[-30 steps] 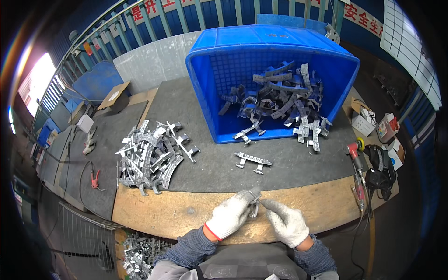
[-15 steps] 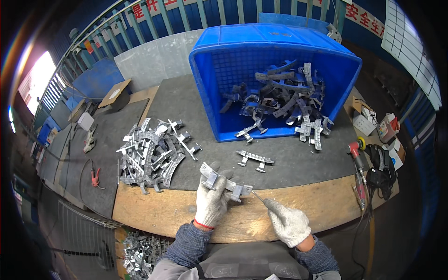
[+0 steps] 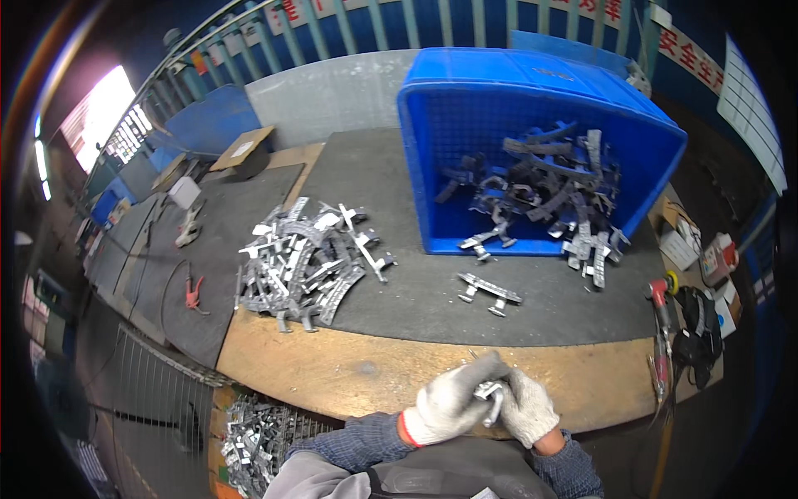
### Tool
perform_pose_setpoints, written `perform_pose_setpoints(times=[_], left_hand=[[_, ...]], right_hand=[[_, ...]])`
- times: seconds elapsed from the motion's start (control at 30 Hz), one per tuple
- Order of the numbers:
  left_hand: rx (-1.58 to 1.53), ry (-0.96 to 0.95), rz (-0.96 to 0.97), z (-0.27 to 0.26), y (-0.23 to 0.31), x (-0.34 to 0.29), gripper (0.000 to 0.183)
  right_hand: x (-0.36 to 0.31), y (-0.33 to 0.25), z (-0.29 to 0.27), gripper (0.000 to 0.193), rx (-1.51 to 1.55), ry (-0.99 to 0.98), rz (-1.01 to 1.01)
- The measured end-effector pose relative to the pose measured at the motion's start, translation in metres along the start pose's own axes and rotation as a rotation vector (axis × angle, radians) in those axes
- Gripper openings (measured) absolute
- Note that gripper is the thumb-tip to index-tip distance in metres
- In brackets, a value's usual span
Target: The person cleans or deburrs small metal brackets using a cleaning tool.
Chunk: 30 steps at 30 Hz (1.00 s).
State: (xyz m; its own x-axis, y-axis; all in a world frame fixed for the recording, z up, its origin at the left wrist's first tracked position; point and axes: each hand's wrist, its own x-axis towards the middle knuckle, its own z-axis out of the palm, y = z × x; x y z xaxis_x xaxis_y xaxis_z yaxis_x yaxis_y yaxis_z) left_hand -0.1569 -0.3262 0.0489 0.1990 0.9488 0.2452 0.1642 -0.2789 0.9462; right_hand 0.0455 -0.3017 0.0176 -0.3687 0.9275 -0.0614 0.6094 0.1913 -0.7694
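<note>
Both hands, in white knit gloves, are together over the near wooden edge. My left hand (image 3: 449, 405) is closed round a silver cast-metal bracket (image 3: 492, 391), turned nearly end-on and largely covered by the gloves. My right hand (image 3: 529, 409) is closed against the same bracket from the other side. The thin metal tool seen earlier in that hand is mostly hidden; a slim tip (image 3: 473, 354) shows just above the gloves. Ahead, a single curved bracket (image 3: 489, 291) lies on the dark mat. A heap of similar brackets (image 3: 303, 262) is to the left.
A blue crate (image 3: 544, 71) lies on its side at the back, with several brackets spilling from its mouth. An air tool (image 3: 661, 320) with a hose lies at the right edge. Farther left is a red-handled air gun (image 3: 194, 293). More brackets (image 3: 258, 441) fill a container below the bench.
My hands have come together, nearer my body and to the right. The bracket has turned from lying sideways to nearly end-on. The whole view has shifted, moving the bench scene rightward.
</note>
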Motion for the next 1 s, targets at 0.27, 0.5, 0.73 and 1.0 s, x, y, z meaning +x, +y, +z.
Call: perform_pose_setpoints(times=[0.27,0.5,0.73,1.0], left_hand=[[0.654,0.260,0.203,-0.058,-0.075,0.005,0.056],[0.944,0.838,-0.286,-0.224,-0.021,0.034,0.063],[1.001,0.525,0.149,-0.205,-0.015,0.090,0.059],[1.189,-0.344,0.299,-0.039,-0.106,0.159,0.048]], right_hand=[[-0.008,-0.013,-0.012,0.026,-0.037,-0.034,0.019],[-0.008,0.037,-0.007,0.029,0.009,0.169,0.090],[-0.002,0.040,0.002,0.029,-0.004,0.087,0.117],[-0.014,0.029,-0.013,0.031,-0.019,0.160,0.095]])
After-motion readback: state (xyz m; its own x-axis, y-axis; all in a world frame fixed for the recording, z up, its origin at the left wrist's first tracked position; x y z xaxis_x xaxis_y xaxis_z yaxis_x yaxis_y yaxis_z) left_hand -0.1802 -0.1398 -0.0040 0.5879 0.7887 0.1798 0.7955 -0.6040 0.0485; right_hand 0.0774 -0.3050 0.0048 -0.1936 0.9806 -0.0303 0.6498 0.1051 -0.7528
